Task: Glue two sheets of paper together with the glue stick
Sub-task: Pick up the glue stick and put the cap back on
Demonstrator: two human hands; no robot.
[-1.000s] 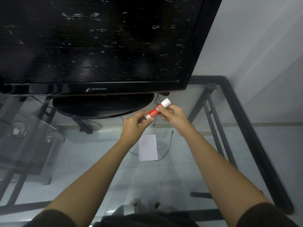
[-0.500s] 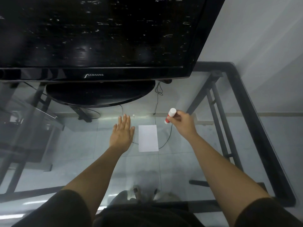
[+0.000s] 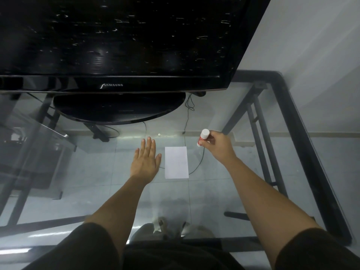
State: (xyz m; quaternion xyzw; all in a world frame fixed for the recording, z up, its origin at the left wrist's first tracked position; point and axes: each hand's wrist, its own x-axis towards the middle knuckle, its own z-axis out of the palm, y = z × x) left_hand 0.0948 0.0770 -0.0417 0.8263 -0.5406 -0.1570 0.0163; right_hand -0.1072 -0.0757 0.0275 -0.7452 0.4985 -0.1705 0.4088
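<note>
A small white paper [image 3: 176, 162] lies flat on the glass table [image 3: 224, 184]; whether it is one sheet or two stacked I cannot tell. My left hand [image 3: 145, 159] rests flat and open on the glass just left of the paper, fingers pointing away from me. My right hand [image 3: 217, 146] hovers to the right of the paper's far corner, closed around a red and white glue stick [image 3: 203, 137]. The stick stands nearly upright with its white end up and its lower tip close to the glass.
A large black television [image 3: 120, 41] on an oval stand [image 3: 118, 108] fills the far side of the table. The table's black metal frame [image 3: 303, 145] runs along the right edge. Cables [image 3: 188, 117] and floor tiles show through the glass. A wall stands at right.
My hands have parted: the left let go of the glue stick and dropped flat beside the paper, while the right carried the stick down and right. Little has moved in the last half second.
</note>
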